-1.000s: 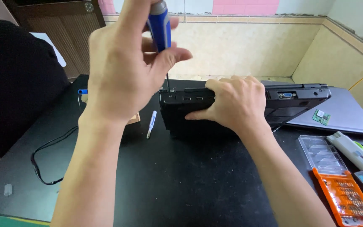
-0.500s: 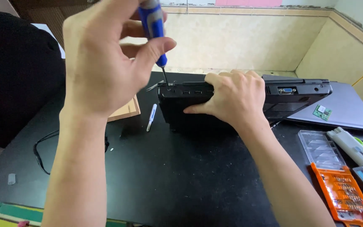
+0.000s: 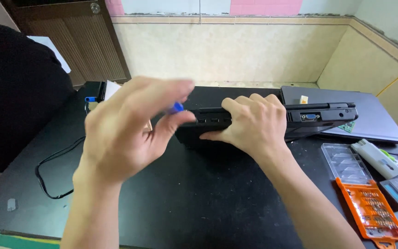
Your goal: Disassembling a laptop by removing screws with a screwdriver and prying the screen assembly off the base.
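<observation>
Your left hand [image 3: 125,133] has dropped from its raised position and now sits just left of the black plastic laptop body [image 3: 272,121] standing on edge, fingers curled around the blue-handled screwdriver [image 3: 176,108], whose tip is hidden. Your right hand [image 3: 249,124] stays clamped over the laptop's upper edge, steadying it on the black tabletop [image 3: 199,203]. Judged from this, the driver is off the screw.

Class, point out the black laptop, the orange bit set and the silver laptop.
black laptop [image 3: 321,115], head view, on its side edge with ports
orange bit set [image 3: 369,207], head view, on its tray
silver laptop [image 3: 374,115], head view, on its lid
</observation>
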